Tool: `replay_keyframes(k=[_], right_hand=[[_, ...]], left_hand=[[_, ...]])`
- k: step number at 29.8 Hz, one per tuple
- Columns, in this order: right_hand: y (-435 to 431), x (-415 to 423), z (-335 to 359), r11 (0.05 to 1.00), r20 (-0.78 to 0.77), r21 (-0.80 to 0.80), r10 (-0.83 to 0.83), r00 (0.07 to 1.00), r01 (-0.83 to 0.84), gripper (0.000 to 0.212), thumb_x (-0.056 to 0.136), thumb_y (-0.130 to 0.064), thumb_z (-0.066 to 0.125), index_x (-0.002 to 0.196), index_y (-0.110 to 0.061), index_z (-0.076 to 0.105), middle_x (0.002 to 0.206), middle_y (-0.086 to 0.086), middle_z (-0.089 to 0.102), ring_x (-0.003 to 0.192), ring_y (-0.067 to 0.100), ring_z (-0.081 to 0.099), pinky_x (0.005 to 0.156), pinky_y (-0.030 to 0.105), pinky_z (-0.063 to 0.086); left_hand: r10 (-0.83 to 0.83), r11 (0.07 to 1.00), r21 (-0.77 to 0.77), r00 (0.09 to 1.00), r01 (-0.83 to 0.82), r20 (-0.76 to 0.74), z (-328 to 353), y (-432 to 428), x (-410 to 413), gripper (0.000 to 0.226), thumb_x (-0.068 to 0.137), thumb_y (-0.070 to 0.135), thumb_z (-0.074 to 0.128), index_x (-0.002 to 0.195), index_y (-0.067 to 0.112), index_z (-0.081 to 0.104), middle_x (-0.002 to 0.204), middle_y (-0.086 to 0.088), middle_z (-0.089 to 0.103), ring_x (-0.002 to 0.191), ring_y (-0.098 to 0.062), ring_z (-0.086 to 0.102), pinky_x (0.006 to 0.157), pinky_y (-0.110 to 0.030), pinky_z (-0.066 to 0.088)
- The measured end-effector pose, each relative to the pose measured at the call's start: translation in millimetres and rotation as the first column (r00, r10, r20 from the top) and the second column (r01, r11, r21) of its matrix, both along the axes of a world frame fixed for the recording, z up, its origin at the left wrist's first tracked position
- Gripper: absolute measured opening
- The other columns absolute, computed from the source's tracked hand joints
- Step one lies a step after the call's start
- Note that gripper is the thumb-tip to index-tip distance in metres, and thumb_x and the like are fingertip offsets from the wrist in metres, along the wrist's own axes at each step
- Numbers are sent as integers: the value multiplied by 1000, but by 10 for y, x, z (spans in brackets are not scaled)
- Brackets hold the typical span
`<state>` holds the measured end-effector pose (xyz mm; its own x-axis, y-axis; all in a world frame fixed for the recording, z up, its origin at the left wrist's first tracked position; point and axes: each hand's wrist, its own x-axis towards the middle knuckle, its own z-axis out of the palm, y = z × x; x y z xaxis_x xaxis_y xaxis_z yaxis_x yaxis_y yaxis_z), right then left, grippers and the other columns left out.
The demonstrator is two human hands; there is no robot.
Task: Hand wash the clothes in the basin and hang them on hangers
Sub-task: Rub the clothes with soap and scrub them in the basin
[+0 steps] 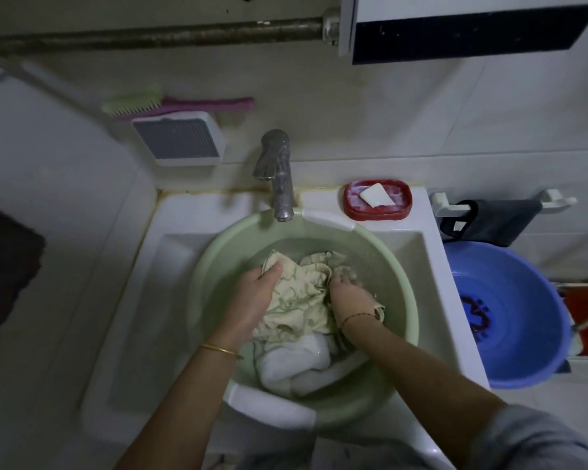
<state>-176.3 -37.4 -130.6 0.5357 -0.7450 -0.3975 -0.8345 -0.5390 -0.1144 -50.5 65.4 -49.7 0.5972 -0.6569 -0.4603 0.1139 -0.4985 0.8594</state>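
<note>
Gripping the patterned cloth [294, 296] at its far left edge, our left hand [252, 296] curls round the fabric, while our right hand [348, 295] bunches the same cloth in the water beside it. We see the cloth lying in the green basin [218, 252], which sits in the sink [143, 300] under the tap [279, 174]. White laundry [296, 364] lies at the basin's near side.

white sink [197, 212] holds green basin [224, 245] (red soap dish [377, 212] on ledge).
</note>
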Motion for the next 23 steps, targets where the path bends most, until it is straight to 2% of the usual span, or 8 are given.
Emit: replay_keyframes(k=[4, 7, 10, 12, 14, 18, 21, 23], right_hand=[[-29, 26, -16, 980, 41, 171, -105, 994, 96, 33, 95, -3, 37, 125, -8, 51, 126, 16, 57, 115, 32, 56, 94, 45, 47], [-41, -32, 163, 971, 235, 157, -212, 949, 178, 25, 93, -6, 44, 115, -9, 55, 109, 14, 64, 101, 31, 62, 88, 40, 50], [90, -122, 456, 949, 662, 191, -312, 681, 250, 25, 96, -11, 47, 119, -10, 60, 108, 13, 67, 103, 29, 61, 87, 27, 44], [242, -97, 649, 971, 840, 169, -233, 490, 171, 27, 95, -10, 50, 120, -8, 61, 112, 11, 67, 104, 24, 60, 84, 17, 37], [379, -32, 744, 988, 880, 154, -145, 453, 17, 38, 90, -6, 46, 127, -7, 57, 121, 10, 63, 110, 21, 57, 90, 15, 35], [523, -81, 772, 888, 833, 411, -274, 480, -206, 72, 80, 10, 37, 148, -6, 21, 142, 7, 42, 128, 3, 38, 106, 7, 24], [542, -166, 751, 777, 811, 538, -371, 453, -326, 85, 77, 18, 36, 148, -15, 4, 147, 6, 33, 137, 9, 32, 113, 27, 28], [543, -138, 756, 738, 823, 554, -418, 385, -385, 85, 70, 11, 35, 144, -18, 5, 141, 8, 38, 134, 12, 40, 107, 28, 35]], left_hand=[[14, 1000, 13, 996, -16, 86, 17, 132, -76, 39, 85, 55, 48, 78, 22, 67, 97, -7, 71, 99, -26, 65, 97, -46, 47], [142, 986, -75, 989, -146, -50, 34, 142, -116, 51, 81, 59, 47, 104, 19, 69, 107, -4, 71, 103, -22, 65, 99, -45, 47], [229, 922, -174, 851, -345, -473, 87, 73, -210, 51, 94, 48, 44, 124, 10, 60, 120, -14, 65, 111, -29, 62, 99, -50, 46], [194, 897, -193, 748, -396, -634, 154, 16, -317, 53, 99, 44, 34, 130, 6, 54, 126, -17, 60, 115, -30, 59, 96, -46, 48], [144, 896, -213, 710, -389, -690, 221, -8, -419, 51, 100, 42, 31, 132, 8, 52, 128, -16, 59, 113, -29, 60, 90, -40, 51], [61, 894, -327, 806, -306, -588, 235, 71, -490, 37, 98, 12, 45, 134, 3, 47, 128, -23, 57, 118, -33, 56, 99, -43, 46], [56, 913, -326, 867, -245, -495, 258, 109, -497, 42, 91, -3, 51, 132, 5, 46, 123, -23, 59, 114, -35, 58, 98, -47, 46], [104, 916, -309, 895, -256, -433, 312, 103, -497, 41, 89, -10, 48, 126, 8, 50, 113, -20, 62, 104, -32, 61, 90, -43, 49]])
